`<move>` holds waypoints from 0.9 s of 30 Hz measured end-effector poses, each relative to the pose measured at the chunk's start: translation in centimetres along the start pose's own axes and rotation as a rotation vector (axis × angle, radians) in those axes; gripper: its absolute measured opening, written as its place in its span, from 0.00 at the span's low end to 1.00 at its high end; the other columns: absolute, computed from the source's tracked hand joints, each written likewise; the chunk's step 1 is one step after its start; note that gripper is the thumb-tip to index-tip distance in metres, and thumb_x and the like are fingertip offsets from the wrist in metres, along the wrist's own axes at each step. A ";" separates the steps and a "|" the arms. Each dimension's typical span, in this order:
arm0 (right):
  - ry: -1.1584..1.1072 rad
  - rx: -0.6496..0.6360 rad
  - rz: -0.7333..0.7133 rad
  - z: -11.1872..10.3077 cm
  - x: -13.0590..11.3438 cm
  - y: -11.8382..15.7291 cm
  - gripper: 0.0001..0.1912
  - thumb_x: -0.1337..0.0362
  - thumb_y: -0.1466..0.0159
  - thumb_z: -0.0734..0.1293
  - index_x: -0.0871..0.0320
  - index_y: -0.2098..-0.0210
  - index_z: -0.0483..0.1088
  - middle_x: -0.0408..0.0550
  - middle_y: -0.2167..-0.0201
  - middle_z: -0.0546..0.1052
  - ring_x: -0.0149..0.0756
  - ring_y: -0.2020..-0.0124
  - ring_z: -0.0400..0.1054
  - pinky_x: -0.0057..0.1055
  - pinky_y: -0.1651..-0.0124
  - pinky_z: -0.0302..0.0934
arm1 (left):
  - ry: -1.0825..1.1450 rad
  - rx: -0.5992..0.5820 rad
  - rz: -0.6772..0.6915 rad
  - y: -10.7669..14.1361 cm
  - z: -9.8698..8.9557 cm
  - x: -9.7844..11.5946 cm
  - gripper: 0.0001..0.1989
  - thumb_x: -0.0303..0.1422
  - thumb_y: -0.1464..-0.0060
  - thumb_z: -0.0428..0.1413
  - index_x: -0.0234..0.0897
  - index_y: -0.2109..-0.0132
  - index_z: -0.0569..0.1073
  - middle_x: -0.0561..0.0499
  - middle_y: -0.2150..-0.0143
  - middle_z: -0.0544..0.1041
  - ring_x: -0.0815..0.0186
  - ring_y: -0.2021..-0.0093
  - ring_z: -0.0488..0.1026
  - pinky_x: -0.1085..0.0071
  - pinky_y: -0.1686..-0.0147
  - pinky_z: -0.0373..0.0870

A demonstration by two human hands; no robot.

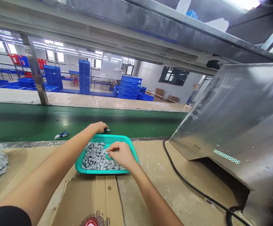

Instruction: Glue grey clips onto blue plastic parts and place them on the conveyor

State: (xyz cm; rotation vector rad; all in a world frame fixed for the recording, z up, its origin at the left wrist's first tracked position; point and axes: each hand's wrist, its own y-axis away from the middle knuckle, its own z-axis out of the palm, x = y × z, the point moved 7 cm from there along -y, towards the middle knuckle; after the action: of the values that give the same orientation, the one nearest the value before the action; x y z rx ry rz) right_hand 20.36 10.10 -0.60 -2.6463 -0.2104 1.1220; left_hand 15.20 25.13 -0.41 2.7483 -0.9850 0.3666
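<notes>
Teal basket (105,138) at belt edge (42,139), right hand (121,155) among grey parts (95,158), perhaps rubber

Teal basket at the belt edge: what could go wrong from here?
The teal basket sits at the edge of the cardboard-topped bench, so a knock might spill its grey parts onto the green conveyor belt. The left hand reaches over that belt; if it runs, the hand could get dragged.
</notes>
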 end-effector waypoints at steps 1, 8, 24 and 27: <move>-0.028 0.003 -0.002 0.0 -0.1 0.0 0.11 0.79 0.54 0.62 0.61 0.78 0.73 0.46 0.74 0.76 0.33 0.72 0.70 0.25 0.68 0.64 | 0.046 0.013 -0.029 0.2 0.1 -0.4 0.12 0.33 0.46 0.51 0.33 0.55 0.68 0.46 0.52 0.68 0.61 0.52 0.66 0.56 0.52 0.62; -0.153 0.007 0.006 -0.1 -0.3 0.1 0.09 0.77 0.55 0.62 0.60 0.81 0.72 0.46 0.76 0.76 0.36 0.70 0.70 0.29 0.66 0.65 | 0.601 0.313 -0.215 5.6 -2.2 -6.0 0.09 0.32 0.46 0.51 0.32 0.60 0.68 0.48 0.59 0.70 0.64 0.59 0.69 0.62 0.59 0.67; -0.409 0.019 -0.036 -0.9 -4.8 4.2 0.02 0.68 0.54 0.67 0.59 0.78 0.71 0.45 0.75 0.74 0.34 0.71 0.69 0.30 0.65 0.65 | 1.928 0.347 -0.276 26.8 2.5 -0.1 0.08 0.18 0.51 0.49 0.28 0.65 0.71 0.45 0.66 0.72 0.69 0.66 0.72 0.81 0.68 0.72; -0.403 -0.053 -0.045 -0.5 -6.3 7.9 0.02 0.69 0.52 0.68 0.57 0.77 0.73 0.45 0.73 0.75 0.35 0.67 0.69 0.30 0.63 0.65 | 1.866 0.366 -0.179 27.1 1.9 0.2 0.09 0.20 0.49 0.50 0.31 0.62 0.72 0.46 0.65 0.74 0.70 0.63 0.72 0.82 0.64 0.71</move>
State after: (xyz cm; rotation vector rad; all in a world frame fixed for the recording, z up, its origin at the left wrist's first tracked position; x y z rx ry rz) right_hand 16.56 1.01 1.74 -2.4166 -0.3765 1.6452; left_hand -1.82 3.96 0.57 1.3480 -0.0640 2.4129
